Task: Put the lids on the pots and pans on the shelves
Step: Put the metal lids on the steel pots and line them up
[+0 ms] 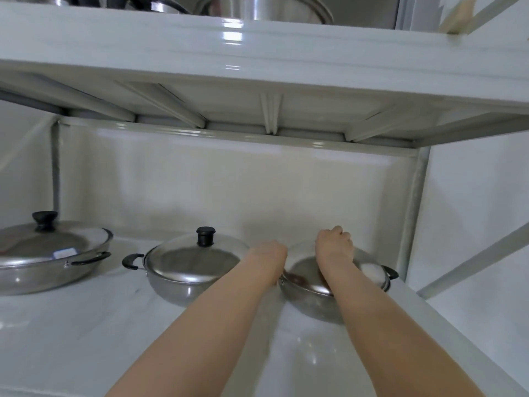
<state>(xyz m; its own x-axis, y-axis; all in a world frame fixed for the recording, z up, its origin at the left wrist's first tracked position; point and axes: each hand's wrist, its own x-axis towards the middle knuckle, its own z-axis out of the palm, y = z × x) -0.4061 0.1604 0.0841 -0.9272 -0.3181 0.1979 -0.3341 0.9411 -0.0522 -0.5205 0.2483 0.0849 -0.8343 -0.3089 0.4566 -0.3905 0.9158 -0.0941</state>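
Here the right hand is closed over the top of the lid on the right pan; the left hand rests at its rim (grip unclear). Left pan bears an unreadable label.

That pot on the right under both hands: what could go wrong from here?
1. The right pot sits near the shelf front; pushing down on its lid could tip or slide it.
2. The right hand hides the knob, so the lid may seat crooked.
3. The left hand could bump the middle pot.
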